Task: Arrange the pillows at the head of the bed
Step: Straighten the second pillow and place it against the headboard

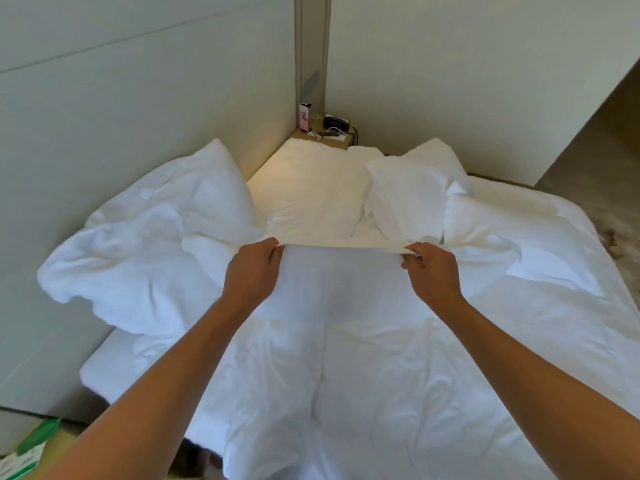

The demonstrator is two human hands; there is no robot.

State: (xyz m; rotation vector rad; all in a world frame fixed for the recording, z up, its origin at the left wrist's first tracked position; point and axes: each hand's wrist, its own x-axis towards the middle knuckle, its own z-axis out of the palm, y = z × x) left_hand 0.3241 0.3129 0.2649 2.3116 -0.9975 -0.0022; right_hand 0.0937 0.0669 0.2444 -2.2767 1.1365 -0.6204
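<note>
My left hand (252,271) and my right hand (429,271) each pinch the top edge of a white pillow (343,289) and hold it stretched and raised over the middle of the bed (519,341). A second white pillow (412,195) leans upright beyond my right hand. A third white pillow (311,188) lies flat in the far corner by the wall. A crumpled white duvet (149,244) is heaped at the left against the headboard panel.
A padded wall panel (138,98) runs along the left side. A small bedside table (325,138) in the far corner carries a phone, cables and a pink box. Brown carpet (595,150) shows at the right. Green-and-white paper (27,452) lies at the bottom left.
</note>
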